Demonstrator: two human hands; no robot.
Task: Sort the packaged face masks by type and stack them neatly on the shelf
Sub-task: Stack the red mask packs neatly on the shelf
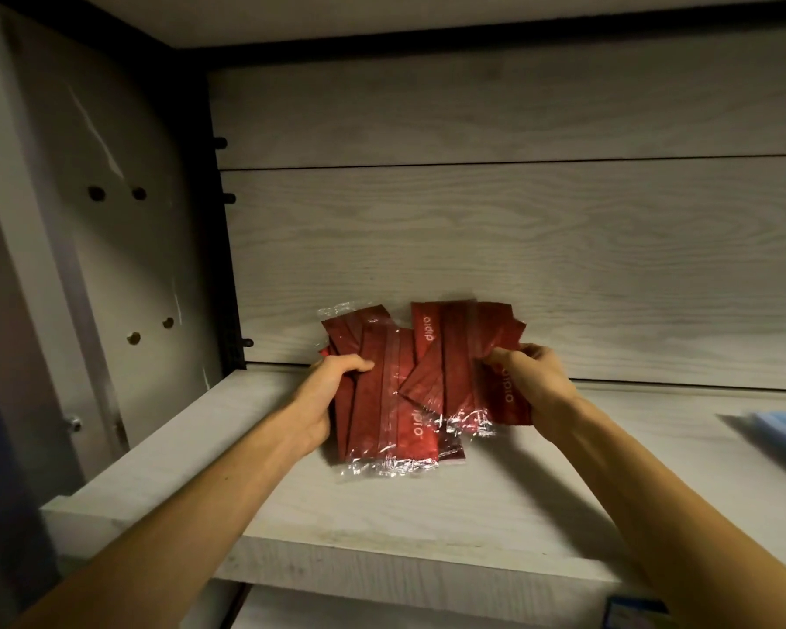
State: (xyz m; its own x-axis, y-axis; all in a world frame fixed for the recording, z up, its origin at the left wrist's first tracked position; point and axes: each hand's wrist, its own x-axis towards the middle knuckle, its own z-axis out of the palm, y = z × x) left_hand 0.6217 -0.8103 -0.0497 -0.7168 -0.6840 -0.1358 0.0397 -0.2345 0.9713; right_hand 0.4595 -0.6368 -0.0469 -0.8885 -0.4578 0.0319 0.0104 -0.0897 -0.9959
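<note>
Pale shelf point(382, 515) bears red mask packs point(409, 379), blue packs point(781, 429) well right

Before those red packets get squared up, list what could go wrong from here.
1. The red mask packets are fanned at different angles in slick clear wrap; squeezed between the left hand and right hand, some could slide out.
2. The lowest packets overhang toward the shelf front, so a loose one might slip off the edge.
3. The blue packets lie at the right; a wide sweep could mix the types.
</note>
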